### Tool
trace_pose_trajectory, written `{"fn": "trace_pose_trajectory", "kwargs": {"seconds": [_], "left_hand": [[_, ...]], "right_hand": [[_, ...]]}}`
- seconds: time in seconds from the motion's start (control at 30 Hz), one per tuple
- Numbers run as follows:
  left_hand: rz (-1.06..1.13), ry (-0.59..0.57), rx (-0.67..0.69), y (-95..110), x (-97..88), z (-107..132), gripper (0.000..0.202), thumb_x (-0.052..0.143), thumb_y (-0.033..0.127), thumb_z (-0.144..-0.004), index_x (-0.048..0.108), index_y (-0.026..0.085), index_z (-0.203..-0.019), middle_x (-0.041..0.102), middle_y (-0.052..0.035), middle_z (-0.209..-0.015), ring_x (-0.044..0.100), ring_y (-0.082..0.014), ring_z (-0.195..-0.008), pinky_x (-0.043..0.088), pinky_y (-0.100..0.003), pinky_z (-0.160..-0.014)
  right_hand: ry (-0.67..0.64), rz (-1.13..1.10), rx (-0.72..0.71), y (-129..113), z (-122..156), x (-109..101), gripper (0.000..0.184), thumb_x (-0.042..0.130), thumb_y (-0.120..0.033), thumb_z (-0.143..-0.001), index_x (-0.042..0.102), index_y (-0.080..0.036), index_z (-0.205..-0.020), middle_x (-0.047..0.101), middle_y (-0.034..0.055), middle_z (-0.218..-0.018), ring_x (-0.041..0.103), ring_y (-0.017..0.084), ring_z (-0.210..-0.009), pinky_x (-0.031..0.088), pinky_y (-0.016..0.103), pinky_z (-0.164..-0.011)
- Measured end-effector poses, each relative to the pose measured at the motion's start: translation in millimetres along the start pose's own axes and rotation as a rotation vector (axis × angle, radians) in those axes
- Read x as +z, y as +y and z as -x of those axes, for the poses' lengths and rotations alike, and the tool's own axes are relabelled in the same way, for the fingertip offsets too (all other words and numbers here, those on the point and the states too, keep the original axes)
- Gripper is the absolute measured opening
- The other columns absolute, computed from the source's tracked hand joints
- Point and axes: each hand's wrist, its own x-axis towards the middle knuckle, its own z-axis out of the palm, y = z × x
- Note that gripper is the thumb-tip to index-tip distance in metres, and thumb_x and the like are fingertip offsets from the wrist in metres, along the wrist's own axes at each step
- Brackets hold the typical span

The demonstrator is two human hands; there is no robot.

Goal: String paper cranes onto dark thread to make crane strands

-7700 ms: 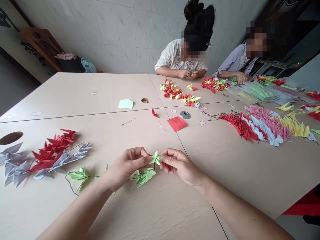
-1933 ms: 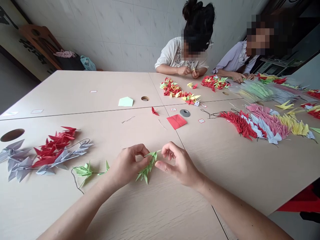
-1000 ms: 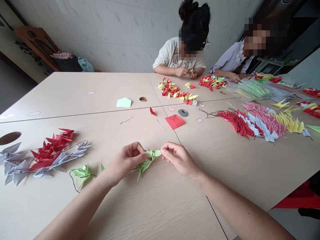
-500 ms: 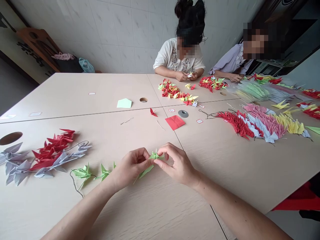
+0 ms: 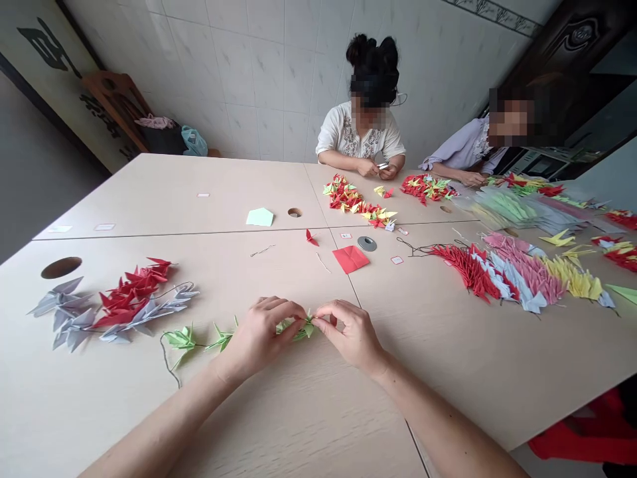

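Observation:
Between my hands, just above the table, is a small green origami crane (image 5: 304,328). My left hand (image 5: 266,335) pinches it from the left, its fingers covering part of the paper. From the other side my right hand (image 5: 351,335) has thumb and forefinger closed at the crane's tip; whether a thread is also between them I cannot make out. Left of my wrist, more green cranes (image 5: 182,338) lie along a dark cord (image 5: 169,362). Beyond them rest strings of red cranes (image 5: 132,292) and pale grey-blue cranes (image 5: 74,325).
Ahead lie a creased red paper square (image 5: 351,259), a metal ring (image 5: 367,243), a small red crane (image 5: 311,238) and a pale green sheet (image 5: 259,217). Crane strings (image 5: 527,272) and plastic bags (image 5: 507,206) fill the right. Two people (image 5: 363,136) sit across the table (image 5: 279,411).
The view has tilted and shifted slightly. My right fingers have closed into a tighter pinch at the green crane, and my left hand now covers more of it.

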Motion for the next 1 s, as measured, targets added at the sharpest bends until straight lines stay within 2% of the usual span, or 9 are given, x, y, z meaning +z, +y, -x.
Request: {"fn": "trace_pose_trajectory", "kwargs": {"seconds": [0.1, 0.2, 0.27, 0.37, 0.53, 0.63, 0.83, 0.9, 1.0], "left_hand": [[0.081, 0.023, -0.058, 0, -2.5, 0, 0.012, 0.051, 0.027, -0.089, 0.061, 0.022, -0.086, 0.068, 0.0001, -0.081, 0.062, -0.015, -0.077, 0.043, -0.028, -0.08], [0.247, 0.029, -0.193, 1, -6.4, -1, 0.013, 0.052, 0.031, -0.089, 0.06, 0.021, -0.084, 0.066, 0.0007, -0.081, 0.06, -0.0137, -0.075, 0.044, -0.025, -0.069], [0.36, 0.048, -0.271, 1, -7.8, -2, 0.016, 0.055, 0.034, -0.088, 0.06, 0.02, -0.083, 0.066, 0.0002, -0.081, 0.059, -0.0137, -0.075, 0.044, -0.024, -0.068], [0.554, 0.072, -0.329, 1, -7.2, -4, 0.02, 0.061, 0.037, -0.085, 0.059, 0.018, -0.081, 0.065, -0.0012, -0.079, 0.059, -0.0141, -0.075, 0.045, -0.026, -0.07], [0.825, 0.083, -0.426, -4, -4.4, -6, 0.027, 0.068, 0.041, -0.079, 0.056, 0.017, -0.079, 0.061, -0.0007, -0.072, 0.054, -0.0119, -0.065, 0.041, -0.024, -0.059], [0.789, 0.072, -0.428, -6, -2.7, -5, 0.027, 0.067, 0.042, -0.08, 0.056, 0.017, -0.079, 0.061, -0.0008, -0.074, 0.054, -0.0125, -0.067, 0.042, -0.025, -0.061], [0.485, 0.013, -0.355, -3, 0.8, -1, 0.023, 0.058, 0.041, -0.086, 0.059, 0.019, -0.082, 0.06, 0.0003, -0.076, 0.052, -0.013, -0.073, 0.041, -0.026, -0.068], [0.476, -0.012, -0.358, -2, -0.9, -1, 0.023, 0.057, 0.042, -0.087, 0.059, 0.019, -0.082, 0.061, 0.0001, -0.078, 0.053, -0.013, -0.073, 0.041, -0.026, -0.067], [0.512, -0.004, -0.358, -4, -5.1, -2, 0.025, 0.058, 0.043, -0.086, 0.059, 0.018, -0.083, 0.062, -0.0013, -0.079, 0.054, -0.0139, -0.075, 0.042, -0.026, -0.067]], "right_hand": [[0.01, -0.121, 0.11, 1, -2, 3, 0.009, 0.06, -0.029, -0.088, 0.063, -0.022, -0.084, 0.066, 0.0004, -0.078, 0.052, 0.012, -0.062, 0.039, 0.026, -0.058], [0.021, -0.286, 0.247, 1, -5, 3, 0.015, 0.063, -0.036, -0.086, 0.063, -0.021, -0.082, 0.065, -0.0001, -0.077, 0.049, 0.012, -0.061, 0.039, 0.025, -0.059], [0.029, -0.403, 0.309, 0, -6, 3, 0.019, 0.065, -0.039, -0.084, 0.062, -0.021, -0.08, 0.062, -0.0006, -0.075, 0.049, 0.012, -0.063, 0.039, 0.025, -0.06], [0.037, -0.533, 0.367, -2, -8, 3, 0.023, 0.067, -0.042, -0.082, 0.061, -0.02, -0.079, 0.059, -0.0012, -0.073, 0.046, 0.011, -0.062, 0.038, 0.023, -0.057], [0.057, -0.603, 0.42, -2, -9, 5, 0.025, 0.069, -0.043, -0.08, 0.06, -0.02, -0.078, 0.058, -0.0017, -0.073, 0.044, 0.01, -0.059, 0.036, 0.022, -0.053], [0.068, -0.568, 0.378, -3, -9, 8, 0.021, 0.067, -0.039, -0.082, 0.06, -0.02, -0.079, 0.058, -0.0018, -0.072, 0.046, 0.01, -0.061, 0.037, 0.022, -0.055], [0.053, -0.254, 0.165, -14, -8, 11, 0.011, 0.065, -0.026, -0.084, 0.061, -0.02, -0.076, 0.06, -0.0018, -0.072, 0.048, 0.01, -0.061, 0.036, 0.023, -0.057], [0.031, -0.26, 0.139, -13, -8, 9, 0.009, 0.067, -0.027, -0.082, 0.062, -0.02, -0.078, 0.062, -0.0015, -0.075, 0.05, 0.01, -0.063, 0.037, 0.023, -0.058], [0.04, -0.362, 0.196, -7, -8, 2, 0.013, 0.067, -0.034, -0.084, 0.063, -0.021, -0.088, 0.064, -0.0011, -0.078, 0.051, 0.01, -0.063, 0.04, 0.023, -0.058]]}}
